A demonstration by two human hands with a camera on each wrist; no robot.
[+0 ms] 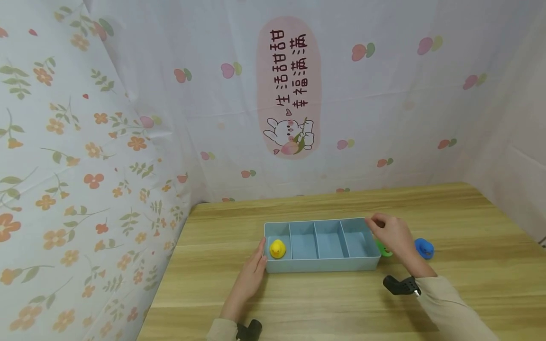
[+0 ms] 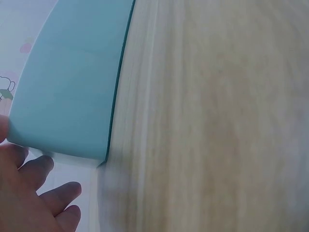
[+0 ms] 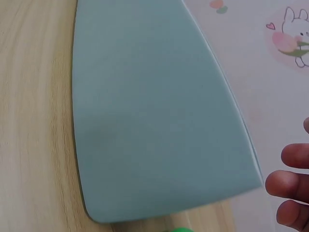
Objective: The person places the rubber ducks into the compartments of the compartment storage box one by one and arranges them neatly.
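Nearest the camera, beige sleeves (image 1: 456, 308), partly cut off by the lower frame edge, with a black wrist camera (image 1: 398, 285) on the right. Beyond, on the wooden table (image 1: 332, 303), between both hands: a long, shallow, pale-blue box (image 1: 320, 265), smooth-walled, split by three thin dividers into four compartments. In the leftmost compartment, a small yellow duck (image 1: 277, 249) with an orange beak; in the other three, plain blue floor. Left hand (image 1: 250, 277) open, fingers nearly straight, resting along the left end of the box without gripping. Right hand (image 1: 393, 234) with bent fingers, tips at the far right corner; pinching or merely touching the rim, impossible to tell. Just beside the right end, a green toy (image 1: 386, 250), mostly hidden by box and hand. Past the right wrist, a blue toy (image 1: 424, 248), details too small to make out.
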